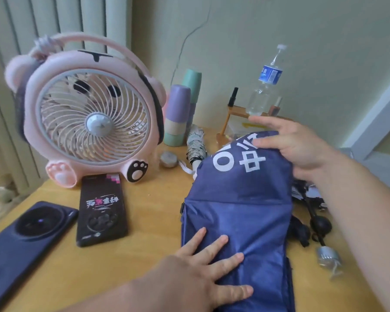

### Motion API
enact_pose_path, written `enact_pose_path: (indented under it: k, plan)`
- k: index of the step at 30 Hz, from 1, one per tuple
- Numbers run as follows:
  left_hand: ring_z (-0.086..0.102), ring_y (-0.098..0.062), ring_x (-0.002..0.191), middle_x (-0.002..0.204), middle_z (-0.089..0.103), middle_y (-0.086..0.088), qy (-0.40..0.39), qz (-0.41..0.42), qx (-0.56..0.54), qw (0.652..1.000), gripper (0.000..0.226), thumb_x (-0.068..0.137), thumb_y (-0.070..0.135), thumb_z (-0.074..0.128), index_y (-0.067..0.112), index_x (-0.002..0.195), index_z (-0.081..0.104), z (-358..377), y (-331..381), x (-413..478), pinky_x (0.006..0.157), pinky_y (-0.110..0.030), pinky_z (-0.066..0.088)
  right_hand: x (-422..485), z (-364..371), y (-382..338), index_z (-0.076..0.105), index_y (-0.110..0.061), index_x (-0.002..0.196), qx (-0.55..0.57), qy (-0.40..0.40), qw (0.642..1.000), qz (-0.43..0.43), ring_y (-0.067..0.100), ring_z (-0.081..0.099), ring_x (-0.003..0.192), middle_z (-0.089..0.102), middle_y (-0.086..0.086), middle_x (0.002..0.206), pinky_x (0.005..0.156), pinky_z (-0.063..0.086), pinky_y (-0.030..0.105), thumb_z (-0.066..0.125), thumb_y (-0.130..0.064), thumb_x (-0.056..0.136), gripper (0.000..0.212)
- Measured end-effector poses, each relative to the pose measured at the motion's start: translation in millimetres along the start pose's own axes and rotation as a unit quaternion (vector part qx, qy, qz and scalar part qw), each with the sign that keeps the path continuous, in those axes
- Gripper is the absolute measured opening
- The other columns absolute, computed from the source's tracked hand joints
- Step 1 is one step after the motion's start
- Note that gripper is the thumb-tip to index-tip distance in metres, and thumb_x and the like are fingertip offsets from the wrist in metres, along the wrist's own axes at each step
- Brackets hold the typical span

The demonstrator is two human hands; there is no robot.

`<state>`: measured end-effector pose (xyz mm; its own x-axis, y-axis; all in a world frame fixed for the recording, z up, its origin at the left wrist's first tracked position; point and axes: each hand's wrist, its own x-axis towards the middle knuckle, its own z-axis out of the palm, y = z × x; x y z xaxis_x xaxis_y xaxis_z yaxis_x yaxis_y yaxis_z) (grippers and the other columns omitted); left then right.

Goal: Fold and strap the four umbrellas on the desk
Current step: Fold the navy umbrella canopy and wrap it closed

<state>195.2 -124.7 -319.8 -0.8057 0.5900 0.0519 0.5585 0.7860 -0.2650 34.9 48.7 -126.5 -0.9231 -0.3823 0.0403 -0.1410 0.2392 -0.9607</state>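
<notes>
A navy blue umbrella (239,199) with white lettering lies collapsed on the wooden desk (144,208), its cloth loose and flat. My left hand (203,266) presses flat on its near end with straight fingers. My right hand (288,145) rests on the far end, fingers spread over the cloth. A white patterned umbrella (196,145) lies folded and rolled behind it, its white strap trailing. To the right, partly under my right arm, lies a black umbrella (306,221) with a round black handle, and a silver tip (327,255) pokes out near it.
A pink bear-shaped fan (88,113) stands at the left. Two phones (101,208) lie in front of it. Stacked pastel cups (178,115), a small round tin (168,159), a water bottle (266,84) and a wooden rack (234,122) stand at the back.
</notes>
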Motion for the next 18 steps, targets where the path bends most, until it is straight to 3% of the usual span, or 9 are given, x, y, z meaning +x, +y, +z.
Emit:
enact_pose_path:
  k: [4, 6, 7, 9, 11, 12, 14, 16, 18]
  plan:
    - [0.06, -0.023, 0.129, 0.143, 0.061, 0.007, 0.042, 0.015, -0.019, 0.999, 0.061, 0.11, 0.036, 0.002, 0.054, 0.138, 0.053, -2, 3, -3, 0.101, -0.043, 0.052, -94, 13, 12, 0.078, -0.022, 0.114, 0.012, -0.003, 0.999, -0.044, 0.023, 0.076, 0.088, 0.078, 0.015, 0.101, 0.079, 0.063, 0.033, 0.076, -0.008, 0.067, 0.049]
    - [0.059, -0.024, 0.129, 0.143, 0.061, 0.004, 0.041, 0.026, -0.039, 0.998, 0.063, 0.11, 0.037, 0.0, 0.051, 0.139, 0.053, -2, 6, -3, 0.103, -0.045, 0.049, -141, 23, 32, 0.082, -0.032, 0.1, -0.029, 0.027, 0.999, -0.006, 0.01, 0.074, 0.068, 0.079, 0.012, 0.088, 0.064, 0.059, 0.019, 0.076, -0.005, 0.064, 0.046]
    - [0.061, -0.024, 0.128, 0.142, 0.062, 0.003, 0.031, 0.03, -0.05, 0.998, 0.062, 0.109, 0.037, -0.001, 0.049, 0.14, 0.051, -1, 8, -4, 0.102, -0.045, 0.051, -158, 25, 46, 0.083, -0.036, 0.094, -0.051, 0.043, 0.997, 0.025, 0.009, 0.071, 0.064, 0.079, 0.011, 0.084, 0.064, 0.057, 0.017, 0.079, 0.0, 0.066, 0.046]
    - [0.065, -0.021, 0.123, 0.136, 0.066, 0.004, 0.023, 0.031, -0.066, 0.997, 0.058, 0.109, 0.041, 0.001, 0.045, 0.142, 0.048, -1, 12, -7, 0.1, -0.043, 0.052, -184, 24, 77, 0.081, -0.041, 0.097, -0.061, 0.031, 0.992, 0.106, 0.019, 0.071, 0.077, 0.079, 0.012, 0.091, 0.089, 0.056, 0.03, 0.094, -0.014, 0.066, 0.043]
    - [0.064, -0.02, 0.125, 0.134, 0.066, 0.005, 0.024, 0.037, -0.09, 0.995, 0.055, 0.107, 0.05, 0.005, 0.045, 0.144, 0.046, -2, 13, -10, 0.102, -0.043, 0.051, -195, 24, 96, 0.078, -0.039, 0.108, 0.006, -0.007, 0.987, 0.16, 0.028, 0.073, 0.099, 0.078, 0.016, 0.104, 0.107, 0.045, 0.044, 0.101, -0.046, 0.038, 0.073]
    - [0.063, -0.021, 0.126, 0.135, 0.065, 0.005, 0.018, 0.035, -0.094, 0.995, 0.056, 0.106, 0.056, 0.007, 0.046, 0.145, 0.045, -2, 13, -10, 0.102, -0.045, 0.051, -198, 27, 101, 0.077, -0.036, 0.111, 0.052, -0.005, 0.985, 0.167, 0.032, 0.073, 0.104, 0.077, 0.018, 0.107, 0.109, 0.044, 0.05, 0.101, -0.052, 0.031, 0.085]
    - [0.065, -0.021, 0.122, 0.128, 0.068, 0.005, 0.009, 0.037, -0.105, 0.994, 0.059, 0.103, 0.065, 0.009, 0.044, 0.143, 0.046, -8, 13, -11, 0.1, -0.048, 0.053, -200, 28, 107, 0.074, -0.036, 0.115, 0.101, 0.016, 0.982, 0.161, 0.037, 0.073, 0.102, 0.076, 0.024, 0.103, 0.106, 0.045, 0.054, 0.101, -0.053, 0.036, 0.085]
    - [0.064, -0.019, 0.122, 0.126, 0.067, 0.008, 0.026, 0.047, -0.179, 0.982, 0.061, 0.099, 0.071, 0.014, 0.042, 0.134, 0.055, -25, 11, -13, 0.104, -0.047, 0.053, -200, 35, 112, 0.071, -0.044, 0.116, 0.088, 0.063, 0.985, 0.135, 0.045, 0.071, 0.087, 0.071, 0.031, 0.088, 0.097, 0.046, 0.048, 0.094, -0.051, 0.053, 0.067]
    - [0.063, -0.004, 0.106, 0.112, 0.068, 0.016, 0.042, -0.006, -0.308, 0.95, 0.058, 0.093, 0.075, 0.027, 0.035, 0.11, 0.066, -55, 0, -19, 0.093, -0.032, 0.054, -201, 40, 114, 0.069, -0.052, 0.114, 0.048, 0.106, 0.988, 0.101, 0.048, 0.058, 0.068, 0.062, 0.041, 0.084, 0.081, 0.042, 0.038, 0.083, -0.039, 0.074, 0.045]
